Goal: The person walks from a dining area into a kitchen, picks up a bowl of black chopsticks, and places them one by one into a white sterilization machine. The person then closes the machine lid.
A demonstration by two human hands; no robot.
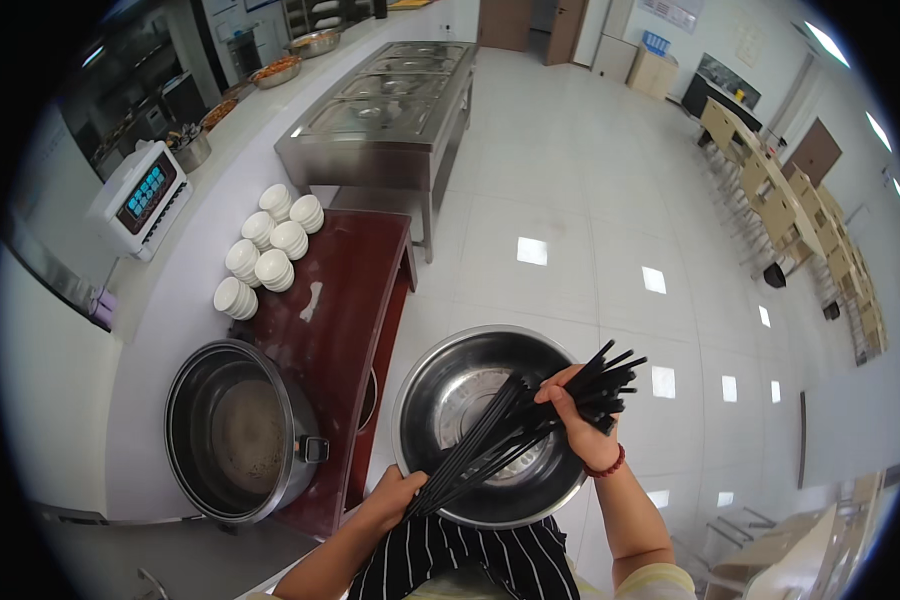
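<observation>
My right hand [581, 416], with a red bead bracelet at the wrist, is closed around a thick bundle of black chopsticks [487, 424]. The bundle slants across a wide stainless steel basin [439, 375], one end fanning out past the right rim. At the basin's lower left rim is my left hand [394, 499], its thumb over the edge beside the other chopstick ends. Whether it also pinches some chopsticks is hard to tell. Below the basin shows a black-and-white striped apron [457, 559].
To the left, a dark red table [337, 300] bears stacked white bowls [274, 270] and a large metal pot [300, 480]. Beyond stands a steel steam table [367, 161]. A white dispenser with a lit panel [142, 199] sits on the counter [225, 142]. Tables with chairs [769, 202] line the right.
</observation>
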